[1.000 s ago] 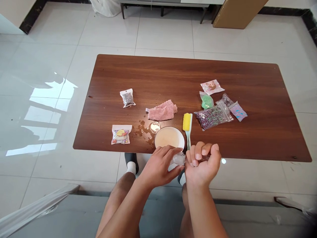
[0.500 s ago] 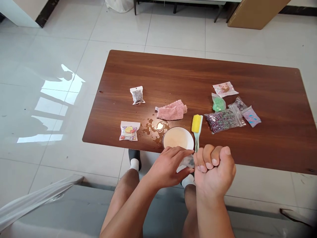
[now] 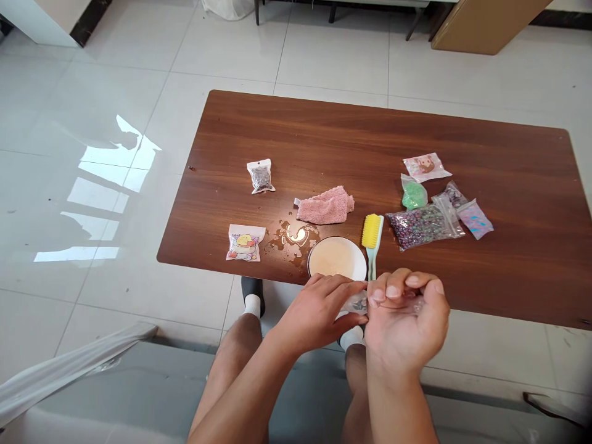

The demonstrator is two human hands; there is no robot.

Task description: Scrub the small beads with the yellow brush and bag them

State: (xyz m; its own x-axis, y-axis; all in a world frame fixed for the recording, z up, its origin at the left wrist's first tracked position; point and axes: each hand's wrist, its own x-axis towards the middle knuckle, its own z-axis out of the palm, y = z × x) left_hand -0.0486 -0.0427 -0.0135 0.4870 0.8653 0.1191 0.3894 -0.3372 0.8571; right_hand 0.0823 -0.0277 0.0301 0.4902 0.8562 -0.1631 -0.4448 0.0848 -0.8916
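Just off the table's near edge, my left hand (image 3: 319,311) pinches a small clear plastic bag (image 3: 357,302) between thumb and fingers. Beside it, almost touching, my right hand (image 3: 407,314) is turned palm up with its fingers curled inward. Something shiny and clear shows in that palm, too small to name. A white plate (image 3: 337,258) with a dark rim and a pale inside stands right beyond the left hand. To its right lies a brush (image 3: 371,237) with yellow bristles and a pale green handle, its lower end hidden behind my right hand.
On the brown table (image 3: 296,135) lie a pink cloth (image 3: 325,206), a puddle (image 3: 296,237), a cartoon packet (image 3: 245,243) and a small bead packet (image 3: 261,177). At right are a bag of dark beads (image 3: 423,224), a green bag (image 3: 414,193) and several other packets.
My right hand has loosened from a tight fist, so more of its palm shows. The left hand keeps its pinch on the plastic bag. The whole view has shifted slightly.
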